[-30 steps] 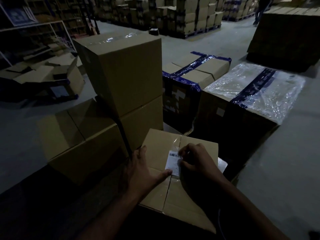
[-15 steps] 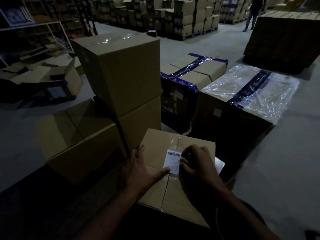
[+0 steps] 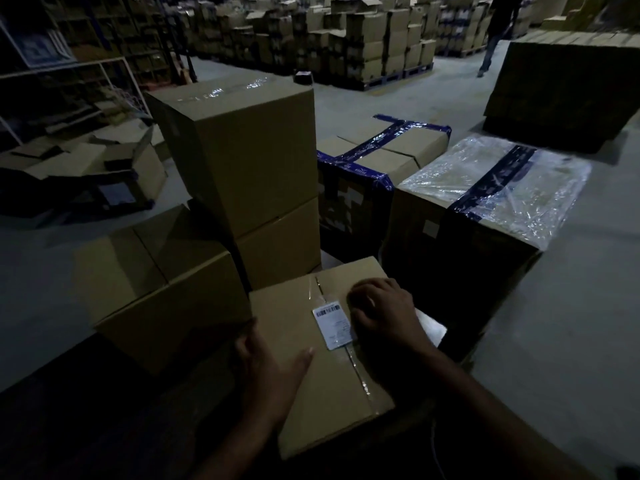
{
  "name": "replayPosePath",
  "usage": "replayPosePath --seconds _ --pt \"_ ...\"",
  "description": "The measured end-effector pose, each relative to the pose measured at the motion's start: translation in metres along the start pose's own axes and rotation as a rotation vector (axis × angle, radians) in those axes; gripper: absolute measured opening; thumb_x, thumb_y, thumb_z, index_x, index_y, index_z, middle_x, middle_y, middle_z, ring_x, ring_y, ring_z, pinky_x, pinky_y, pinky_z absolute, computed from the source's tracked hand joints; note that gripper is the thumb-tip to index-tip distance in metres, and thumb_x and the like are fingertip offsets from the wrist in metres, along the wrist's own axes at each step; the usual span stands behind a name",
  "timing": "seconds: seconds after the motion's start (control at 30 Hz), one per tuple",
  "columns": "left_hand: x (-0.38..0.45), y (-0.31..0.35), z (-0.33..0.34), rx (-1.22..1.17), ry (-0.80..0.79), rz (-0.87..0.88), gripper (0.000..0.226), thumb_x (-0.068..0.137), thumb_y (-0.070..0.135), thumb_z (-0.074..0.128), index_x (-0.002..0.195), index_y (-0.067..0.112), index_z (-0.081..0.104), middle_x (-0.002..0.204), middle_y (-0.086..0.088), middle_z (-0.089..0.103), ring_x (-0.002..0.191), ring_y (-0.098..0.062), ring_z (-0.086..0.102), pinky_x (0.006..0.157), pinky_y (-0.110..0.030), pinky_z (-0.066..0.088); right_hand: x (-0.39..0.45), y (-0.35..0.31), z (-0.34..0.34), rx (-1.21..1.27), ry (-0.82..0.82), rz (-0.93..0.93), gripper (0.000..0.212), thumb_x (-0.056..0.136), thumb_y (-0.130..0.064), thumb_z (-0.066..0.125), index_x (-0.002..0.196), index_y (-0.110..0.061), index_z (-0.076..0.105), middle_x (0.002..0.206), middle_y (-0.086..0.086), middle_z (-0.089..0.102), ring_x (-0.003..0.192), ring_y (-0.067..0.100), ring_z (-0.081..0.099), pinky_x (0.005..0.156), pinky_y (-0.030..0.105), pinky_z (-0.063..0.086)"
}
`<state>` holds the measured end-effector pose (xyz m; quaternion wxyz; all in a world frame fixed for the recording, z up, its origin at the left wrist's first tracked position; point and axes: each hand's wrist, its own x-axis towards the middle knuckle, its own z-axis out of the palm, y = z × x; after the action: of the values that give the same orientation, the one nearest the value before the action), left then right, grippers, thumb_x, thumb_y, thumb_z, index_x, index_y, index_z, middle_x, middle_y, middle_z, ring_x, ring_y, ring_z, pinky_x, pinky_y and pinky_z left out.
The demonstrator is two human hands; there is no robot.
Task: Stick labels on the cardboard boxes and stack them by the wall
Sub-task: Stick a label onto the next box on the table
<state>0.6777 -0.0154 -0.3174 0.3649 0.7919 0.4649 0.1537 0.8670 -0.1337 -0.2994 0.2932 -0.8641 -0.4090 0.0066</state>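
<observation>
The small cardboard box (image 3: 325, 355) sits just in front of the two stacked boxes (image 3: 249, 174). A white label (image 3: 333, 326) lies on its taped top seam. The left hand (image 3: 268, 372) rests flat at the box's left edge; the right hand (image 3: 382, 313) presses beside the label with its fingers bent.

Dim, underexposed wide-angle view, edges bowed and near-black; glare glints off the plastic-wrapped box (image 3: 498, 188).

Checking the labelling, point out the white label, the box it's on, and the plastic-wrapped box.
white label (image 3: 333, 326), head view, centre.
labelled box (image 3: 287, 317), head view, bare top flap.
plastic-wrapped box (image 3: 485, 174), head view, wrapped top.
</observation>
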Motion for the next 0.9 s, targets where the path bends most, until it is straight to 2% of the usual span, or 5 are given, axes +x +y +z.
replayPosePath --seconds 0.23,0.4,0.6,0.73,0.9 --pt "0.013 0.006 -0.003 0.100 0.116 0.158 0.124 0.053 0.086 0.063 0.151 0.028 0.013 0.159 0.002 0.008 0.144 -0.030 0.020 0.112 -0.057 0.031 0.018 0.002 0.001 -0.078 -0.054 -0.045 0.022 0.084 -0.038 0.062 0.104 -0.033 0.070 0.116 -0.012 0.066 0.114 0.017 0.056 0.099 0.039 0.039" --pt "0.050 0.023 -0.003 0.273 0.026 0.274 0.142 0.045 0.101 0.046 0.159 0.026 0.006 0.167 -0.002 0.007 0.153 -0.019 -0.005 0.121 -0.051 0.009 -0.015 -0.024 0.018 0.046 0.082 0.005 0.030 0.083 -0.038 0.055 0.108 -0.026 0.068 0.105 -0.008 0.069 0.101 0.016 0.056 0.083 0.030 0.039" --pt "0.060 0.012 0.002 0.238 0.051 0.325 0.136 0.045 0.101 0.046 0.154 0.021 0.028 0.158 -0.001 0.030 0.149 -0.019 0.011 0.117 -0.041 0.025 -0.015 -0.028 0.023 0.133 0.061 0.022 0.020 0.086 -0.027 0.068 0.106 -0.029 0.063 0.095 -0.022 0.055 0.092 0.005 0.043 0.080 0.027 0.037" --pt "0.060 0.012 0.003 0.240 0.048 0.319 0.135 0.044 0.103 0.045 0.154 0.024 0.028 0.156 0.002 0.030 0.148 -0.018 0.012 0.116 -0.043 0.029 -0.010 -0.020 0.017 0.288 0.004 0.084 0.028 0.083 -0.022 0.073 0.106 -0.031 0.059 0.096 -0.018 0.052 0.096 0.006 0.057 0.080 0.021 0.050" --pt "0.059 0.011 0.003 0.240 0.063 0.319 0.130 0.047 0.099 0.048 0.152 0.026 0.029 0.156 0.003 0.031 0.147 -0.016 0.014 0.116 -0.040 0.029 -0.014 -0.023 0.020 0.199 0.017 0.103 0.029 0.082 -0.022 0.072 0.107 -0.028 0.059 0.091 -0.027 0.044 0.098 0.009 0.050 0.081 0.023 0.046"
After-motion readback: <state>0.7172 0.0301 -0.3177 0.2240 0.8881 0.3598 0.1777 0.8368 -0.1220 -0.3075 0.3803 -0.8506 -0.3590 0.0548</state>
